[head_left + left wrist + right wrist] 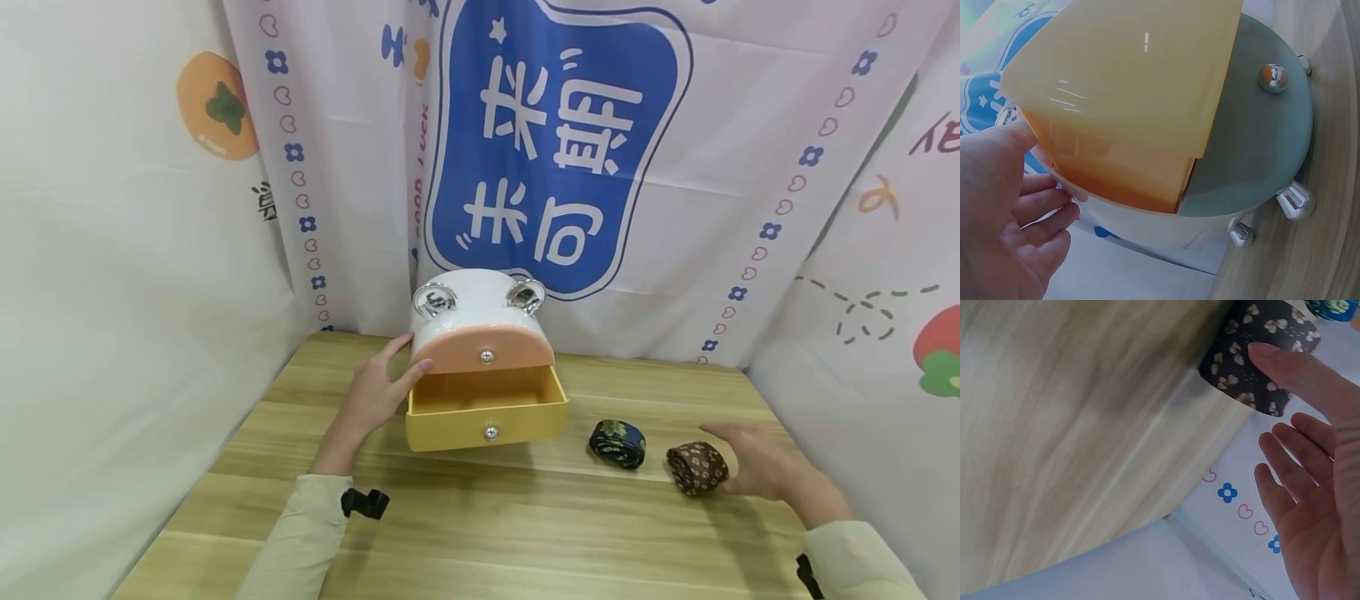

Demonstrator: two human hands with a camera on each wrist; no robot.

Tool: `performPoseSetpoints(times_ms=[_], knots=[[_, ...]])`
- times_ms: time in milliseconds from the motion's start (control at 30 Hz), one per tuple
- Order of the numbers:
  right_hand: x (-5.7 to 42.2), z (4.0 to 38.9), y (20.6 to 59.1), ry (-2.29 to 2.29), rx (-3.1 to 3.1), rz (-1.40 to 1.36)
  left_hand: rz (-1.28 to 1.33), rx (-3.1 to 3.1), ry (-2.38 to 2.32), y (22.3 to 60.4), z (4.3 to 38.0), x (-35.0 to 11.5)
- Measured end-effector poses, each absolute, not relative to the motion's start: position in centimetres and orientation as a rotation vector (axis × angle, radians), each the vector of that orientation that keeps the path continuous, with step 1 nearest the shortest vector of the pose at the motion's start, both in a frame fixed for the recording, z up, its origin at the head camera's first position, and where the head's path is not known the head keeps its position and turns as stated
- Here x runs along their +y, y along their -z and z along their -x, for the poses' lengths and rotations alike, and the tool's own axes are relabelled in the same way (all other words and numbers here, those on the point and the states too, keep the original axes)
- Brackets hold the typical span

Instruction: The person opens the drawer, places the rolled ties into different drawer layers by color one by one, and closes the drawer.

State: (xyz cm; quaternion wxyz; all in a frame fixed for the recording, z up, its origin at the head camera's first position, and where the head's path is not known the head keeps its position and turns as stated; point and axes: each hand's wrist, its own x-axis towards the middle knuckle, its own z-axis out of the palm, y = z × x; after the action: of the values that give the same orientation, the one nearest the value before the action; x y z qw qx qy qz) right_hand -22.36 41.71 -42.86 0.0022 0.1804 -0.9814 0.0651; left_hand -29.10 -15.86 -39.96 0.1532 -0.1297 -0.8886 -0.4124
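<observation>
A small rounded white drawer cabinet (476,300) stands at the back of the table, its yellow drawer (450,430) pulled out and bare inside. Above is a closed pink drawer (453,352); below, in the left wrist view, a closed grey-green drawer (1254,137). My left hand (375,390) rests against the cabinet's left side, thumb at the front edge, fingers along the side. At right, my right hand (761,460) is beside a rolled brown flowered necktie (697,468), fingers spread; its thumb overlaps the roll in the right wrist view. A rolled dark blue flowered necktie (618,443) lies between roll and cabinet.
The wooden table (480,525) runs up to a printed white curtain (360,208) behind the cabinet. White cloth walls with fruit prints close off both sides. Two silver rings (435,298) stick up from the cabinet, and silver feet (1296,201) carry it.
</observation>
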Motion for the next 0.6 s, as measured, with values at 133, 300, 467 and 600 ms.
performPoseSetpoints(times_ms=[133, 300, 467, 600], knots=[[41.9, 22.7, 44.0, -0.208, -3.039, -0.588, 0.369, -2.547, 1.196, 39.9, 29.1, -15.8], [41.9, 23.0, 45.0, -0.238, -2.996, -0.625, 0.365, -2.558, 1.187, 39.8, 29.1, -15.8], [42.0, 23.1, 45.5, -0.274, -3.003, -0.625, 0.367, -2.564, 1.176, 39.7, 29.0, -15.8], [42.1, 23.2, 45.7, -0.278, -3.008, -0.612, 0.366, -2.566, 1.168, 39.7, 29.1, -15.8]])
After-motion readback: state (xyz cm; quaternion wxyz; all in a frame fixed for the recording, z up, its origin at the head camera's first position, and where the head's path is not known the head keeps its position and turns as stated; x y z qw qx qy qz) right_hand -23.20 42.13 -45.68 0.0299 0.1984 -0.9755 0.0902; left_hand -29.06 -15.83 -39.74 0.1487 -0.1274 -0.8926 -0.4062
